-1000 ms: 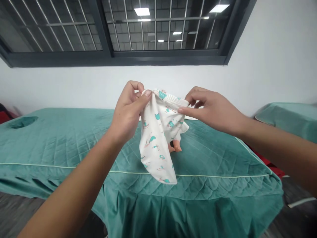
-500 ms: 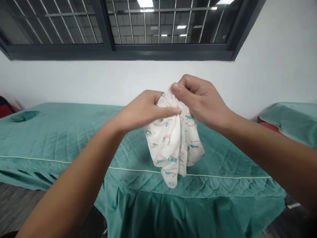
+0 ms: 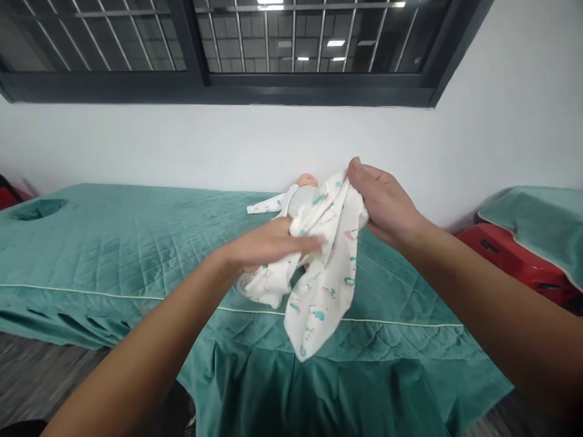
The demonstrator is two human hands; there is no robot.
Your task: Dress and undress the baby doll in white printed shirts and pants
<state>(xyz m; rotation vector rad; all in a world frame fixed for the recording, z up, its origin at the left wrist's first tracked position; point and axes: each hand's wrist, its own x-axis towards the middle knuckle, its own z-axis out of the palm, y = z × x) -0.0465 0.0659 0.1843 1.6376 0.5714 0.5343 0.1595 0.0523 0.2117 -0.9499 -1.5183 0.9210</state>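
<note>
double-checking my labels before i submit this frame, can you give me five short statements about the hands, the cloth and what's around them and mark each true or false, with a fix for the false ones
1. The right hand holds the printed white garment. True.

2. The left hand is well away from the garment. False: it is at the garment, overlapping part of the cloth in this view.

3. A doll lies beyond the garment, partly hidden by it. True.

4. The quilted bed cover is bright yellow. False: it is green.

5. A window with bars is above the bed cover, in the white wall. True.
</note>
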